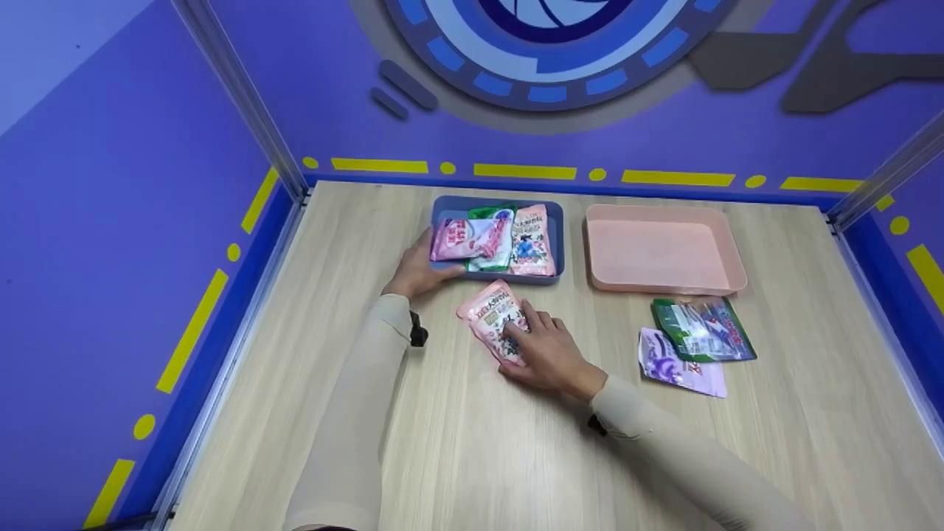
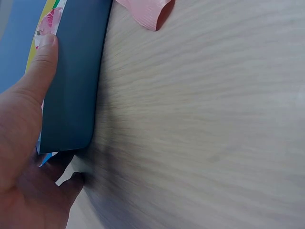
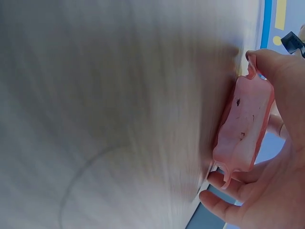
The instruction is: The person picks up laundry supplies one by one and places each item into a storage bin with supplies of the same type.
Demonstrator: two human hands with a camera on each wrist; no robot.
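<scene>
Pink flower-printed pouch (image 1: 487, 313), in the head view, lies aslant just in front of the blue tray (image 1: 516, 279), with my right hand (image 1: 549, 354) gripping it. My left hand (image 1: 419, 269) holds the tray's near left corner. Inside the tray, a pink-and-white pouch (image 1: 457, 240) overlaps a green-edged white pouch (image 1: 498, 254), with a matching pink pouch (image 1: 532, 251) at the right end. To the right of the blue tray stands a pink tray (image 1: 664, 284); nearer me than that, also right of the blue one, a green-edged clear pouch (image 1: 704, 332) partly covers a purple-and-white pouch (image 1: 689, 376) on the desk (image 1: 442, 442). With the blue tray this full, I judge that another pouch laid on the overlap could slide or ride over the rim.

From my left wrist, my thumb lies over the tray's front wall and my fingers curl below its corner; pressing too hard there could tilt or shove the tray.

From my right wrist, I have the pouch pinched by its side edges, its base facing the camera. I cannot tell whether it is clear of the desk. Such an edge hold might let the soft pouch buckle or slip if I squeezed unevenly.
</scene>
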